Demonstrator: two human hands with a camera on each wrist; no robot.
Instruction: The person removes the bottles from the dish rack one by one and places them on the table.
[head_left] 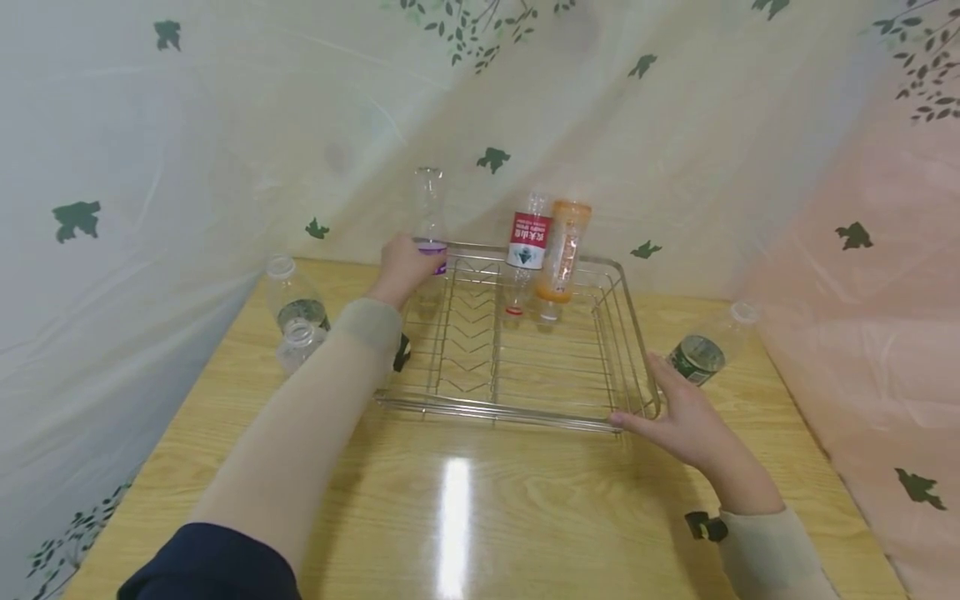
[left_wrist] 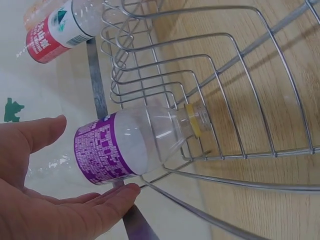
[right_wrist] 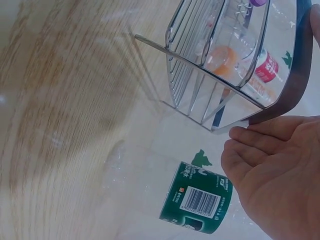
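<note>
"So, what occupies the centre of the head view?"

"A rectangular silver wire rack (head_left: 495, 408), set on a pale yellow wood-grain table (head_left: 570, 517). At its upper left corner, a clear plastic bottle with a purple label (left_wrist: 131, 145) stands neck down, its yellow-ringed mouth among the wires."

"And the left hand (head_left: 405, 271)?"

"Beside that inverted bottle. In the left wrist view, at the lower left, the thumb stands away from the label and the fingers extend straight beneath it; the hand is released. Whether the fingertips brush the plastic is hard to tell from this angle."

"How is the right hand (head_left: 693, 425) placed?"

"It spans the lower right corner of the rack, thumb at the front rail, fingers extended along the outer right side, touching the rim with a loose spread."

"Which other bottles are seen?"

"Right of upper centre, inside the rack's rear edge: a clear plastic bottle with a red-and-white label (head_left: 529, 240), inverted, and, just beside it, an orange-wrapped plastic bottle (head_left: 564, 250). At the right of the frame, near the right hand, a clear plastic bottle with a green label (head_left: 697, 357) stands on the table. At centre left, two clear plastic bottles (head_left: 294, 292) overlap."
</note>
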